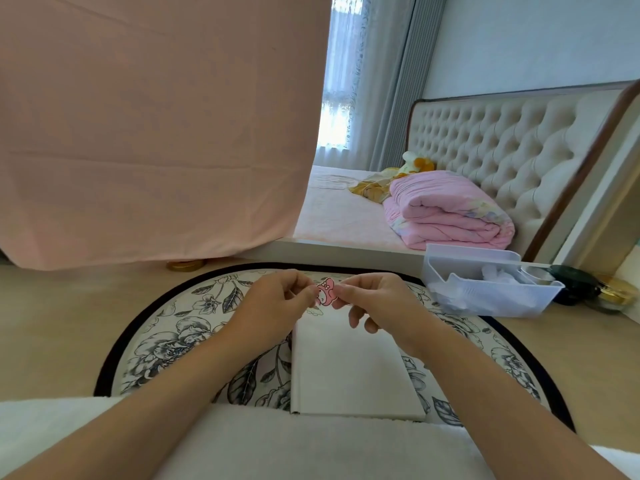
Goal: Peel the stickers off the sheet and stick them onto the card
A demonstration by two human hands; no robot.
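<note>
Pink sticker (325,295) held between our two hands, over the white card (349,368)
Our left hand (277,299) pinches its left edge, our right hand (374,301) its right, above the card's far end. We judge the peel is in hand; next we must free it and press it flat on the card. Our fingertips hide the sticker's edges, and we cannot find the sheet

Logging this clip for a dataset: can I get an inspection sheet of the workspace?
Surface: round floral mat on pale floor.
Job's things: white card flat on mat; pink sticker held above its far end.
Clutter: clear bin, jars at right.
Hands: left hand and right hand both pinch the sticker.
Cables: nothing seen.
Surroundings: bed with pink quilt; pink cloth hanging left.
</note>
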